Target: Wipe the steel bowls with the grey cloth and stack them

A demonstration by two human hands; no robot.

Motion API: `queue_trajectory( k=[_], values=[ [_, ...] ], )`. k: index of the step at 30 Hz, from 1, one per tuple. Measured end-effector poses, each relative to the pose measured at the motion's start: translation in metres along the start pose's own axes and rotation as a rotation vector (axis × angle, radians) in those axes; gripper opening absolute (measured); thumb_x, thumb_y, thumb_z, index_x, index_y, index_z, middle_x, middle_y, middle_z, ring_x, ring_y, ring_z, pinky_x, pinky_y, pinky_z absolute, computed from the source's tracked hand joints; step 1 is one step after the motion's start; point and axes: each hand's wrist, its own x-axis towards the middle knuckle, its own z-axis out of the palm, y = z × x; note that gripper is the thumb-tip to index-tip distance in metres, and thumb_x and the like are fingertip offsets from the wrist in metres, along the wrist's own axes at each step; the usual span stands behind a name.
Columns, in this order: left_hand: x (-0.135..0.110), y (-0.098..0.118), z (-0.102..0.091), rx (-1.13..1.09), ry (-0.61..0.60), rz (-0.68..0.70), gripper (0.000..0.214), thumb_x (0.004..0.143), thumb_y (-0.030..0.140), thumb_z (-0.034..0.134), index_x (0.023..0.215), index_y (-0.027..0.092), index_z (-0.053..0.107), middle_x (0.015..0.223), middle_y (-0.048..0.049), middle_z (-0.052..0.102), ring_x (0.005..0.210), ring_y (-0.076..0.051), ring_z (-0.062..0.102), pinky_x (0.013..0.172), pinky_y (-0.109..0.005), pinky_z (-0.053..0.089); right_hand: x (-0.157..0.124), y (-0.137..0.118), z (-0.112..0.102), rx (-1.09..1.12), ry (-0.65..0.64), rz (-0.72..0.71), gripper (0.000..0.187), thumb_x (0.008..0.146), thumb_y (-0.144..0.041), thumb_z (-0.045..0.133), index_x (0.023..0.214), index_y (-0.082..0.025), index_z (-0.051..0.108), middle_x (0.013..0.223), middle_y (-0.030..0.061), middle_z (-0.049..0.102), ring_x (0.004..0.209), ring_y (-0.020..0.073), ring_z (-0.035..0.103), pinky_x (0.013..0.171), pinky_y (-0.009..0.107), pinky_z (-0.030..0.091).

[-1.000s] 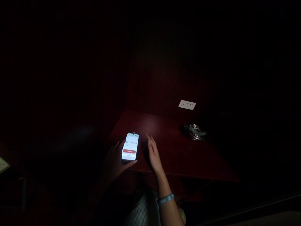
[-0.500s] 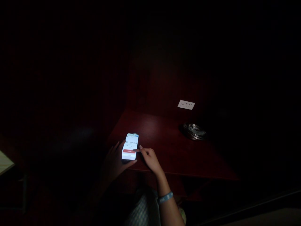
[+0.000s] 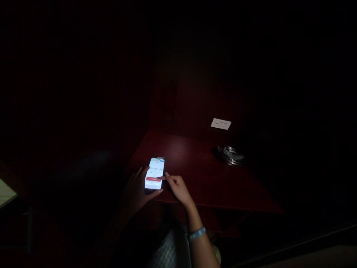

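Observation:
A lit phone [image 3: 155, 174] is over the near left part of a dark red table [image 3: 195, 175]. Its bright screen reads 00:59:54 above a red button. My left hand [image 3: 137, 194] steadies the phone, fingers along its left edge and thumb across its lower end. From the right, my right hand [image 3: 180, 189] reaches over with the index finger at the red button and the other fingers curled, holding nothing. Whether the fingertip presses the glass I cannot tell. A blue wristband [image 3: 196, 233] circles my right wrist.
A round, shiny metal dish or tin [image 3: 231, 155] sits on the table's right side. Behind it, a white socket plate [image 3: 221, 124] is fixed to the dark red back panel. A pale surface [image 3: 6, 193] shows at the far left. Most surroundings are lost in darkness.

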Motion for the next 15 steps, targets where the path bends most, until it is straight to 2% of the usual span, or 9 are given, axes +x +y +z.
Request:
queue_trajectory(
  k=[4, 7, 15],
  values=[
    [0.0015, -0.0003, -0.0010, -0.008, -0.020, -0.013, 0.089, 0.076, 0.054, 0.076, 0.151, 0.023, 0.039, 0.151, -0.0156, 0.055, 0.140, -0.036, 0.050, 0.115, -0.049, 0.040, -0.0004, -0.0017, -0.0009, -0.036, 0.001, 0.019, 0.071, 0.096, -0.074, 0.037, 0.097, -0.021, 0.085, 0.081, 0.0014, 0.079, 0.086, 0.0242, 0.072, 0.085, 0.032, 0.052],
    [0.0021, -0.0006, -0.0018, -0.017, -0.038, -0.011, 0.088, 0.076, 0.055, 0.075, 0.151, 0.024, 0.039, 0.151, -0.0142, 0.055, 0.142, -0.035, 0.049, 0.116, -0.049, 0.039, -0.0002, -0.0030, -0.0012, -0.055, 0.000, 0.017, 0.073, 0.096, -0.074, 0.035, 0.099, -0.021, 0.085, 0.075, 0.0004, 0.076, 0.086, 0.0231, 0.071, 0.085, 0.031, 0.051],
    [0.0025, 0.0024, -0.0041, -0.009, -0.030, -0.001, 0.086, 0.078, 0.054, 0.074, 0.151, 0.022, 0.040, 0.150, -0.0153, 0.056, 0.143, -0.035, 0.047, 0.117, -0.050, 0.038, 0.0002, -0.0033, -0.0009, -0.009, 0.006, -0.010, 0.068, 0.096, -0.072, 0.038, 0.094, -0.023, 0.085, 0.082, 0.0023, 0.079, 0.089, 0.0261, 0.073, 0.089, 0.034, 0.051]
  ],
)
